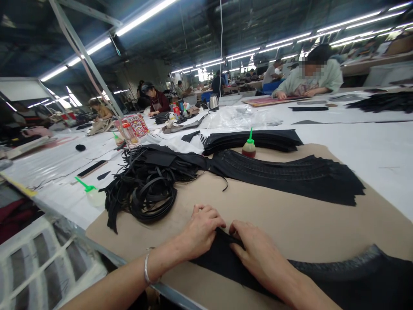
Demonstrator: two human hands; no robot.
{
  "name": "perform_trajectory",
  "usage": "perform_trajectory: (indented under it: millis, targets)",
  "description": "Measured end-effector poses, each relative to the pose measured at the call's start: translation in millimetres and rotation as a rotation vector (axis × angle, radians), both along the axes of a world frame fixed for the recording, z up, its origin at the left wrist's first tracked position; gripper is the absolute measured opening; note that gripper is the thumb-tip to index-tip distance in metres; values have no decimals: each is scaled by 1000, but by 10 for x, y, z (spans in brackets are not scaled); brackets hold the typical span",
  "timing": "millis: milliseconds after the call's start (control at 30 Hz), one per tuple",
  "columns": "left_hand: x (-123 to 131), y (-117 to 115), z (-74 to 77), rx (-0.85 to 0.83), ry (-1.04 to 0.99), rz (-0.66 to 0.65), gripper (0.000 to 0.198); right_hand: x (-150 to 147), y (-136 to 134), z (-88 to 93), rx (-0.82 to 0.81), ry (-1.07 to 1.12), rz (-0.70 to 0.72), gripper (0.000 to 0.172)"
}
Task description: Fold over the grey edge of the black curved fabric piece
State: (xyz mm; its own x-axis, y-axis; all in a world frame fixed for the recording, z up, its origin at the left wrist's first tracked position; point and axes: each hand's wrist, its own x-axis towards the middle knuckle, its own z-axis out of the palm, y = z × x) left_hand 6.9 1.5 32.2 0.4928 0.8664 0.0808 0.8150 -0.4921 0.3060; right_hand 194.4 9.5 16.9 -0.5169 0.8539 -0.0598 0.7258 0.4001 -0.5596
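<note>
Black panel: here under my fingers, the black panel [219, 256], matte, flat and limp, its upper edge turned into a narrow fold.
Left hand: my left hand [204, 228] comes in from 8 o'clock, wrist arched, fingers curled nearly closed at the fold's far tip; whether they pinch it, I can't tell.
Right hand: my right hand [256, 247] reaches in from 4 o'clock, thumb below, fingers above, nearly closed with the fold between them.
Bracelet: a thin, smooth silvery bracelet [146, 266] rings my left wrist.
Curved strip: out at 3 to 4 o'clock, a glossy, crinkled strip [342, 261] arcs along black material; my forearm hides whether it joins the panel.
Board: smooth, dull tan board [274, 215] beneath it all.
Straps: 10 o'clock, a tangle of straps [151, 189], slick loops and ragged ends.
Layered pieces: 2 o'clock, black layered pieces [290, 174], ridged curves, jagged right end.
Bottle: just past 12, a squat bottle [248, 150], green-spouted, dark red liquid inside.
</note>
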Motion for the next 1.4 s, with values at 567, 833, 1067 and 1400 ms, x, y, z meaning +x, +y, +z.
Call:
perform_trajectory:
  millis: [567, 833, 1067, 1400]
  targets:
    - [23, -10, -101, -47, -70, -65, 46, 82, -32, -102, -6, 133, 21, 18]
    - [-22, -106, -172, -43, -44, -68, 43, 104, -69, -114, 45, 158, 98, 22]
    - [-31, -215, -172, -24, -77, -66, 41, 174, -62, -123, 25, 179, 123, 21]
    - [21, -313, -145, 0, 2, -59, 41, 334, -88, -110, -3, 181, 158, 23]
